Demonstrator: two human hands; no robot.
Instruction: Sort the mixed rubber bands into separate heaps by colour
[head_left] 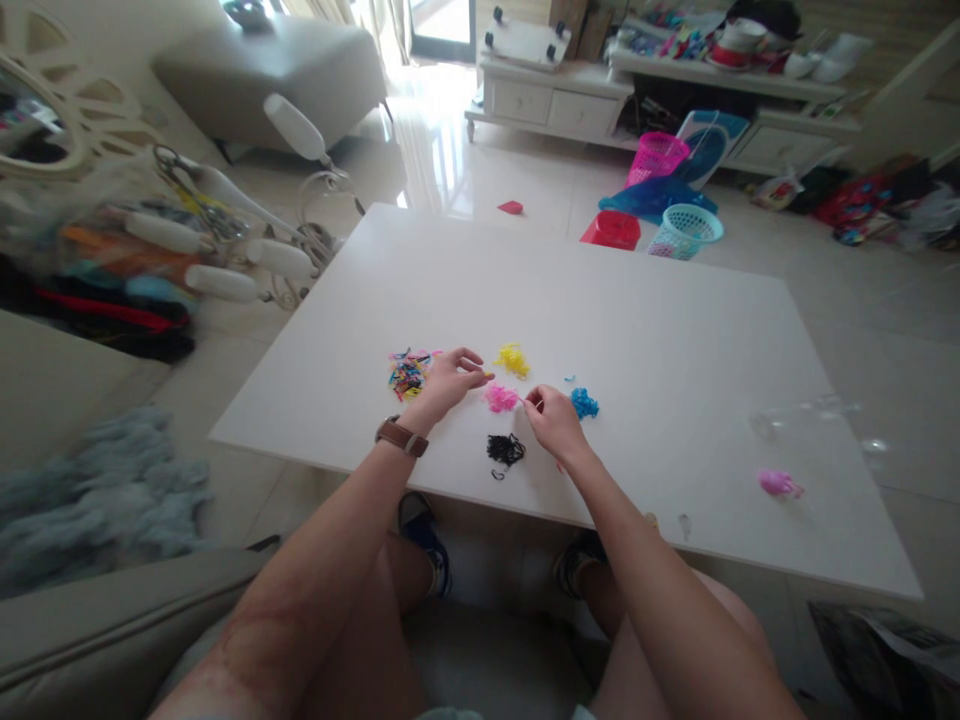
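Small rubber bands lie in heaps on the white table (660, 340). My left hand (452, 380) is between the mixed-colour heap (407, 377) and the yellow heap (513, 360); a bit of yellow, seemingly a rubber band (489, 376), shows at its pinched fingertips. My right hand (553, 418) is closed in a pinch on a pink rubber band (523, 402) at the right edge of the pink heap (500, 398). Beside that hand sits the blue heap (584, 403), with one blue piece apart from it. Nearer me is the black heap (505, 450).
A pink-purple toy-like object (778, 484) and a clear item (795, 415) are on the table's right side. Past the far edge, a red container (615, 230) and a light-blue basket (686, 232) stand on the floor. A white lamp (281, 258) is at the left.
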